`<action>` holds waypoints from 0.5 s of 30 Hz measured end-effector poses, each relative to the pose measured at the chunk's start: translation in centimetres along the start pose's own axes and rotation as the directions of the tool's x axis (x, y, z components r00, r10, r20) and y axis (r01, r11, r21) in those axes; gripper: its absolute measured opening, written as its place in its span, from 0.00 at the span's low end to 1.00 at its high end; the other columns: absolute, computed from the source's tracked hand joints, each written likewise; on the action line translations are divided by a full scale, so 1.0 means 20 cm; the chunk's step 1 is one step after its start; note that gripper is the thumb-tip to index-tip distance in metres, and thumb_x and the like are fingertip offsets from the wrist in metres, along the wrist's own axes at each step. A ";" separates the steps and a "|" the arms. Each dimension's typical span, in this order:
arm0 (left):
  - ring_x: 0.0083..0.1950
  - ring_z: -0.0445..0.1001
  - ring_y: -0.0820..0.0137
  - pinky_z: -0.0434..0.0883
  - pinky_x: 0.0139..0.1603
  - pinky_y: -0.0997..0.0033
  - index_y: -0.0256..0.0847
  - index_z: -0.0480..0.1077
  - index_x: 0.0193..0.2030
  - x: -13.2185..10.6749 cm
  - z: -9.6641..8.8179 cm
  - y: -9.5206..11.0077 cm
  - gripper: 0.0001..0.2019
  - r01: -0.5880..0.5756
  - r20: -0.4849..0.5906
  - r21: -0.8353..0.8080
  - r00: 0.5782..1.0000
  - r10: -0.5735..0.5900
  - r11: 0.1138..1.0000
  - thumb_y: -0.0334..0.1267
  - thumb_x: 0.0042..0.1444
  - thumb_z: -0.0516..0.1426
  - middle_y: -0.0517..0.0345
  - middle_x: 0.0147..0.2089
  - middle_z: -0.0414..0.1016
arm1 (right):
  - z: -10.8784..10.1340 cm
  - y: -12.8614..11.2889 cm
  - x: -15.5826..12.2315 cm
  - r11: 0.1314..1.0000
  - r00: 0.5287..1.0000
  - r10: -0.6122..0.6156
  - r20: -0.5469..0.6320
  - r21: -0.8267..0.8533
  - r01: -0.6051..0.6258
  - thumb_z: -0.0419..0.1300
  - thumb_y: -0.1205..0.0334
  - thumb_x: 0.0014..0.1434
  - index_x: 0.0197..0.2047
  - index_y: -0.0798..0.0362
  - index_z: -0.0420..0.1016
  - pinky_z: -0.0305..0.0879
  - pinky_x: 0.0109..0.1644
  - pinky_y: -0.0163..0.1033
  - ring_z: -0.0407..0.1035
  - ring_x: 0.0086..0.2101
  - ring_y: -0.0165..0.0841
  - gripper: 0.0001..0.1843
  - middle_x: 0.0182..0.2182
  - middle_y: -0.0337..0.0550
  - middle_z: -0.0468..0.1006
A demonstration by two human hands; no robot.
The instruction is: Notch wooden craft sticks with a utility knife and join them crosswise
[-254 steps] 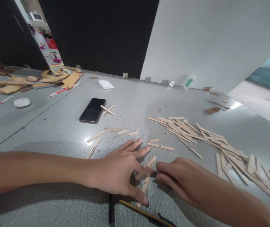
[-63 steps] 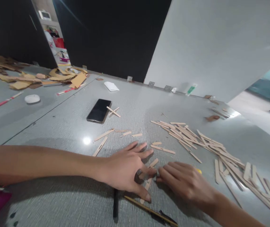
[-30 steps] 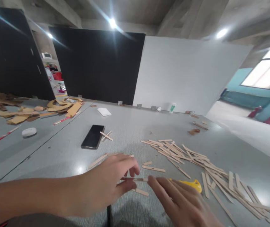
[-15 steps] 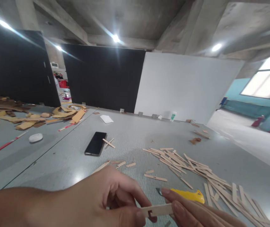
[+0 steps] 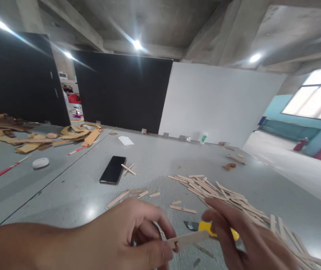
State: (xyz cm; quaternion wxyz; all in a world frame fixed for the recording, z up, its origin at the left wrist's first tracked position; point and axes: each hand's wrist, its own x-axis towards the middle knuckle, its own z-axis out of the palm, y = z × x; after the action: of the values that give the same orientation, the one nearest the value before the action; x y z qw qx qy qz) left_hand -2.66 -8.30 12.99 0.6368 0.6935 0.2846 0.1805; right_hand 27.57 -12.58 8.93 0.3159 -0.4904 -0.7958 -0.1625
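Note:
My left hand (image 5: pixel 138 232) pinches a flat wooden craft stick (image 5: pixel 192 238) between thumb and fingers. A small notch shows in the stick close to my fingertips, and its free end points right. My right hand (image 5: pixel 250 236) is off the stick, its fingers apart and slightly blurred, with nothing visible between them. Partly hidden behind my right fingers lies a yellow utility knife (image 5: pixel 204 227), its dark blade toward the left. Just beyond the knife, another stick with a slot (image 5: pixel 183 209) lies on the grey table (image 5: pixel 154 165) beside a short cut piece (image 5: pixel 176 202).
A spread pile of craft sticks (image 5: pixel 205 185) covers the right side. A black phone (image 5: pixel 113 170) lies at centre left, with two crossed sticks (image 5: pixel 128 169) by its edge. Farther left are a white case (image 5: pixel 40 163), a red pencil (image 5: pixel 3 172) and leather-like scraps (image 5: pixel 28 140).
My right hand has let go of the stick's right end and moved up and right, over the knife. My left hand keeps the stick, whose free end is raised a little.

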 end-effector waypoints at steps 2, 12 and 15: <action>0.32 0.73 0.73 0.67 0.33 0.75 0.41 0.70 0.47 0.06 0.00 -0.04 0.18 0.046 0.058 -0.004 0.997 -0.045 0.999 0.54 0.67 0.62 0.56 0.37 0.82 | 0.03 0.11 0.01 0.998 0.976 -0.020 0.218 -0.055 0.033 0.49 0.69 0.74 0.58 0.49 0.76 0.81 0.36 0.49 0.85 0.36 0.47 0.18 0.39 0.51 0.89; 0.50 0.73 0.58 0.69 0.51 0.60 0.40 0.74 0.31 0.34 0.10 -0.48 0.15 -0.054 0.004 0.539 0.998 0.062 0.840 0.47 0.59 0.69 0.50 0.43 0.75 | 0.15 0.32 -0.24 0.992 0.894 0.068 0.443 0.067 -0.109 0.55 0.66 0.72 0.45 0.46 0.78 0.78 0.40 0.49 0.81 0.36 0.44 0.10 0.38 0.47 0.83; 0.49 0.72 0.55 0.69 0.52 0.56 0.40 0.75 0.31 0.36 0.07 -0.51 0.19 -0.106 0.042 0.588 0.994 0.100 0.802 0.53 0.59 0.69 0.49 0.42 0.74 | 0.17 0.36 -0.27 0.976 0.906 0.104 0.410 0.134 -0.172 0.52 0.67 0.72 0.59 0.46 0.77 0.80 0.45 0.49 0.84 0.42 0.44 0.18 0.45 0.50 0.86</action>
State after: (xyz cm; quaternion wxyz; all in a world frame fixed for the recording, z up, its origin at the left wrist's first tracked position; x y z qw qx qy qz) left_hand 2.05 -4.64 2.02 0.3810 0.8719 0.2854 0.1146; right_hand 34.46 -11.06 2.50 0.1972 -0.5402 -0.8175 0.0314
